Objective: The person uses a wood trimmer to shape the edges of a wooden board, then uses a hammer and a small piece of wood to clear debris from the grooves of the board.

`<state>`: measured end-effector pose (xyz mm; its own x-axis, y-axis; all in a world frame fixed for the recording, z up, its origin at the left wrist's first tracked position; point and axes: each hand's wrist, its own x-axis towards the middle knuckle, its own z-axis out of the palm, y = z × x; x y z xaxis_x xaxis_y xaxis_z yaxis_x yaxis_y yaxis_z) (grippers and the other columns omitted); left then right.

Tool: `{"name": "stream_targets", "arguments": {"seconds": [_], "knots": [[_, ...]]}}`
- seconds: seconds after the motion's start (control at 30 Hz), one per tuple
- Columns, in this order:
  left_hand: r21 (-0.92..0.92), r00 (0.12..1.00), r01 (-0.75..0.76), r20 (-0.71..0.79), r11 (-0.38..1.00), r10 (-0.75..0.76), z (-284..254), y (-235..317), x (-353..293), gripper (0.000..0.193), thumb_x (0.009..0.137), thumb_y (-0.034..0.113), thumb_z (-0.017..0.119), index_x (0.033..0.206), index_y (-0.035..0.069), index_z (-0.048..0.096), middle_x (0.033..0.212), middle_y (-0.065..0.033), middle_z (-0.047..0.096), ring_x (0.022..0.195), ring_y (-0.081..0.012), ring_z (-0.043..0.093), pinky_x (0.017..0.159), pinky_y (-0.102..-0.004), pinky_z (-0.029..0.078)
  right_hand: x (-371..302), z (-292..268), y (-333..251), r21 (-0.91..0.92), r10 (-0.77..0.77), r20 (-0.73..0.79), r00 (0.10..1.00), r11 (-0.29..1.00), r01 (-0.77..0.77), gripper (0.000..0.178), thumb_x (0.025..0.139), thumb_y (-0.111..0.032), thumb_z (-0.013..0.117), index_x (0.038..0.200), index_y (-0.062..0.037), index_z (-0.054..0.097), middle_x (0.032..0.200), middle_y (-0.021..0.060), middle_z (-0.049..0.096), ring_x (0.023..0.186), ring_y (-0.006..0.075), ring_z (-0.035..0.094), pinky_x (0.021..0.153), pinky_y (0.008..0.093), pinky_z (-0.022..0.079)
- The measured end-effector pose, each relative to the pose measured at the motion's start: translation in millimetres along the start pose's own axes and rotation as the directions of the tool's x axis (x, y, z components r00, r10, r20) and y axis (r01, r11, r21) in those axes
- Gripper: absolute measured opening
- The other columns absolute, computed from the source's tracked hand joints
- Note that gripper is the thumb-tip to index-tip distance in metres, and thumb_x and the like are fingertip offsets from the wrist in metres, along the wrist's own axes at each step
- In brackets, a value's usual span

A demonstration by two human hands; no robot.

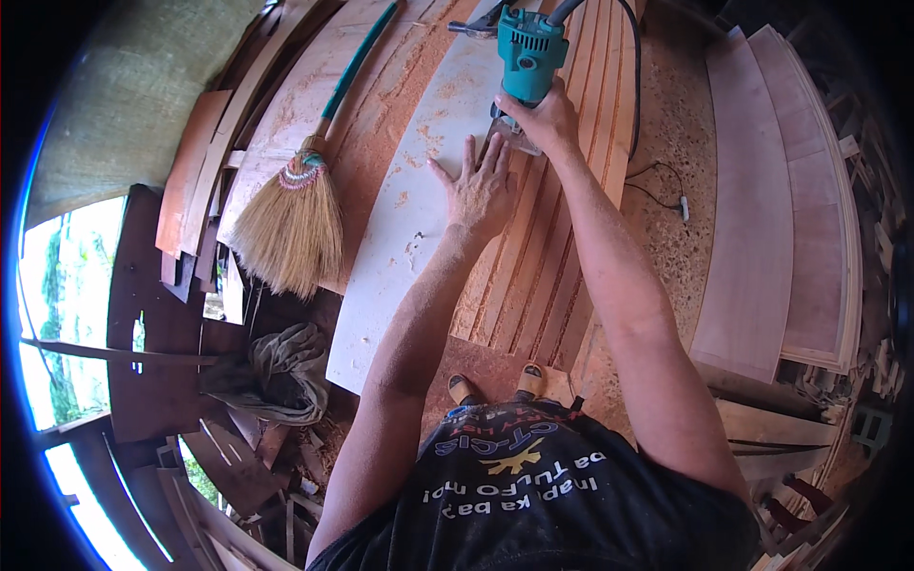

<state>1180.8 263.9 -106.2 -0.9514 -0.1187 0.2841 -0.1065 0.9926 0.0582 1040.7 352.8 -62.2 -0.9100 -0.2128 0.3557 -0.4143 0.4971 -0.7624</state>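
My right hand [543, 119] grips the base of a teal hand-held router [526, 48] that stands on a reddish wooden board [543, 257] cut with several long parallel grooves. Flat beside the router lies my left hand [478, 186], fingers spread, pressing on a pale white guide board [409, 219] and the edge of the grooved board. A black cord [634, 86] runs from the router down the board's right side.
A straw broom [293, 219] with a green handle lies left of the white board on sawdust-covered planks. A grey rag [281, 366] sits below it. Stacked plywood sheets [762, 209] lie at the right. Scrap wood litters the lower left.
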Motion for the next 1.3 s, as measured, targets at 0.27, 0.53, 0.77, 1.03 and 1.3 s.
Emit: {"name": "stream_targets", "arguments": {"seconds": [0.27,0.53,0.77,1.03,1.3], "knots": [[0.008,0.999,-0.016,0.028,1.000,0.016,0.5,-1.0,17.2,0.049,0.098,0.033,0.039,0.145,0.019,0.036,0.155,0.0036,0.026,0.143,-0.0284,0.026,0.097,-0.0829,0.012,18.0,3.1,12.6,-0.018,-0.035,-0.045,0.998,0.999,0.034,0.088,0.063,-0.064,0.076,0.118,0.0000,0.050,0.103,0.0192,0.066,0.095,0.0337,0.067,0.083,0.0430,0.053],[0.031,0.999,-0.019,0.028,0.999,0.019,10.0,-8.0,30.0,0.050,0.100,0.032,0.033,0.147,0.017,0.032,0.156,0.0041,0.025,0.144,-0.0283,0.023,0.095,-0.0846,0.008,22.8,-4.5,-7.4,-0.003,0.129,0.053,0.990,0.992,-0.129,0.074,0.068,-0.046,0.079,0.122,-0.0069,0.048,0.109,0.0189,0.065,0.100,0.0343,0.065,0.084,0.0419,0.053],[0.034,0.999,-0.037,-0.009,0.999,0.037,14.7,2.5,43.7,0.049,0.100,0.033,0.032,0.147,0.017,0.031,0.156,0.0045,0.023,0.144,-0.0292,0.021,0.095,-0.0850,0.009,34.8,-12.6,5.9,0.074,0.088,0.010,0.996,0.993,-0.088,0.076,0.066,-0.046,0.081,0.120,-0.0035,0.049,0.107,0.0195,0.065,0.099,0.0333,0.065,0.083,0.0411,0.053],[0.042,0.999,-0.023,-0.036,0.999,0.024,22.8,2.0,54.7,0.049,0.100,0.036,0.037,0.146,0.022,0.033,0.155,0.0063,0.025,0.143,-0.0298,0.024,0.094,-0.0853,0.011,46.6,-13.8,8.3,0.075,0.063,0.025,0.998,0.995,-0.065,0.074,0.068,-0.046,0.079,0.121,-0.0036,0.050,0.108,0.0191,0.066,0.100,0.0337,0.065,0.083,0.0415,0.053],[0.040,0.998,0.011,-0.058,0.999,-0.009,26.4,1.8,65.9,0.048,0.100,0.037,0.037,0.146,0.024,0.034,0.155,0.0077,0.026,0.143,-0.0295,0.024,0.095,-0.0848,0.012,57.5,-12.0,9.5,0.063,0.037,0.012,0.999,0.997,-0.038,0.075,0.068,-0.049,0.078,0.121,-0.0036,0.050,0.107,0.0190,0.066,0.100,0.0346,0.065,0.083,0.0419,0.053]]}}
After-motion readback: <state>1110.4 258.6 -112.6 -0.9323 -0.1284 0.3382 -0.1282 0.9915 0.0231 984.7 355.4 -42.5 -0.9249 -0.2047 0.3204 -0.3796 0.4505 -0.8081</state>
